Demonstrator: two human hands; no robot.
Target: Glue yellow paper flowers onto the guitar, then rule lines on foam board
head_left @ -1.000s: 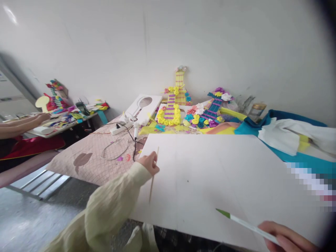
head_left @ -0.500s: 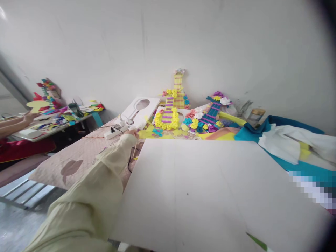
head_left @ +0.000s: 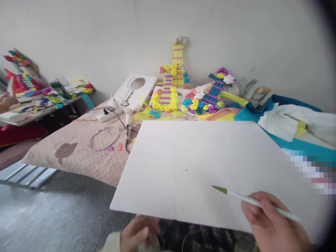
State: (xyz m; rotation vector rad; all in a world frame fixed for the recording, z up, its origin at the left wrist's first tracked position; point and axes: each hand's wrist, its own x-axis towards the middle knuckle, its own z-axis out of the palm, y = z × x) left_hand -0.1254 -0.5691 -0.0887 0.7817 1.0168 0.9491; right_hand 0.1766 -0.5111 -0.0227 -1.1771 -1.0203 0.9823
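Note:
A large white board [head_left: 199, 168] lies in front of me, its near edge over my lap. My right hand [head_left: 273, 224] is closed on a thin white stick with a green tip [head_left: 252, 201], held just above the board's near right part. My left hand [head_left: 138, 232] sits below the board's near edge, fingers curled; whether it holds anything is hidden. A thin wooden stick [head_left: 128, 130] lies by the board's far left corner near a black cable.
A quilted pink cover [head_left: 86, 147] carries a white power strip [head_left: 109, 113], cables and a white tool. Flower-decorated guitar shapes [head_left: 168, 94] lean at the wall. Teal and white cloth [head_left: 288, 127] lies right. Another person's hand [head_left: 6, 101] is at a cluttered table far left.
My left arm reached to the far left of the board with the wooden stick, left it there, then drew back to my lap. My right hand with the green-tipped stick rose into view.

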